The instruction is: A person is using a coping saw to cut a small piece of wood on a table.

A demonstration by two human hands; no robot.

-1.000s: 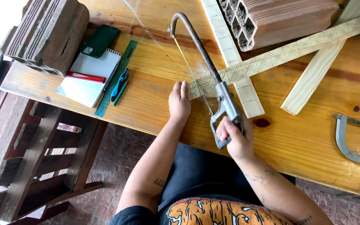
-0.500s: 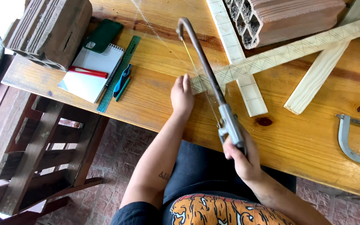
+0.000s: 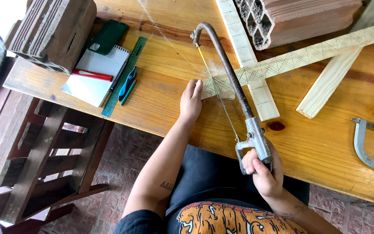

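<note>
— Wooden strip [image 3: 256, 71], the pencil-marked one, lies flat on the surface [image 3: 169, 56] with its near end just under the saw blade. Where are the hands?

— Left hand [image 3: 191, 102] lies flat on the surface, fingers [image 3: 194, 88] together and pressed against the strip's cut end, pinning it. Right hand [image 3: 262, 173] has its fingers clamped round the grip of the hacksaw [image 3: 234, 91].

— Has the saw moved?

— Yes. A second ago the grip sat closer in over the surface, with the hand by the edge. Now the right hand has drawn back off the edge toward the body, and the frame has come with it. I judge that as the pull half of a stroke, so the cut is under way, not finished. Pale sawdust [image 3: 215, 65] lies beside the blade line.

— And the left hand?

— It has stayed on the same end of the strip through all three views.

— Anything else close by?

— A second pale strip [image 3: 249, 65] crosses under the marked one. A hollow brick [image 3: 299, 19] rests on the strips beyond. Off to the left lie a notepad [image 3: 89, 76] with a red pen [image 3: 92, 75], a green ruler [image 3: 124, 76] and a dark phone [image 3: 108, 37]. A metal clamp [image 3: 369, 147] sits at the right.
</note>
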